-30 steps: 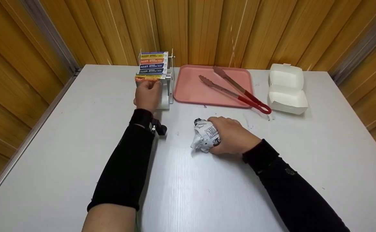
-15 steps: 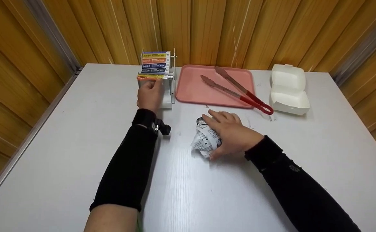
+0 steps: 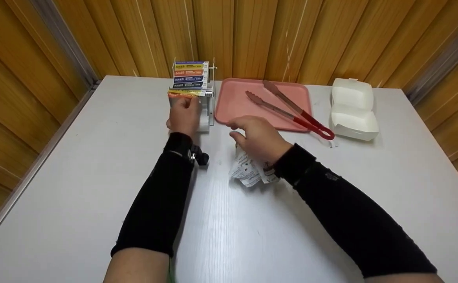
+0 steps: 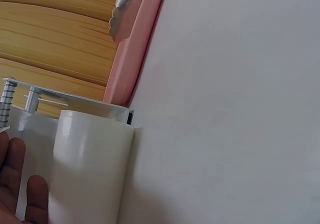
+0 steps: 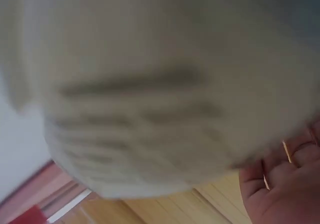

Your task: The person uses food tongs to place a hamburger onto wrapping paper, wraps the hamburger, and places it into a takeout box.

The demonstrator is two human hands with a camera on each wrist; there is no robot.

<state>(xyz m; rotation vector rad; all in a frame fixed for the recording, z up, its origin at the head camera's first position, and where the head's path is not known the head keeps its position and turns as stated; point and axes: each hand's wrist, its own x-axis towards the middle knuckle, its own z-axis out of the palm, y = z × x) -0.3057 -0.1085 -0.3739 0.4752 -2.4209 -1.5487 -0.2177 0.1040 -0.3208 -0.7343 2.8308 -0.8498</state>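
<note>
At the label dispenser [image 3: 206, 122], my left hand [image 3: 184, 116] pinches the orange end of the label strip [image 3: 176, 94]. Printed labels in several colours run down the dispenser's sloping top. In the left wrist view, the fingers [image 4: 36, 199] are beside its white rounded part [image 4: 92, 169]. A crumpled package in printed white paper [image 3: 248, 171] sits on the table, partly covered by my right hand [image 3: 262, 137]. That hand reaches over it toward the dispenser, thumb and forefinger apart. Close and blurred, the package [image 5: 150, 109] fills most of the right wrist view.
Behind the hands lies a pink tray [image 3: 229, 106], with red-handled tongs [image 3: 311, 125] resting across it and over its front edge. A white lidded box [image 3: 354, 114] stands unfolded at the right. Wood-look panels [image 3: 248, 39] wall the table's back.
My right hand has loosened from the wrapped package and moved up and left over it, toward the dispenser. My left hand keeps its pinch on the label strip.
</note>
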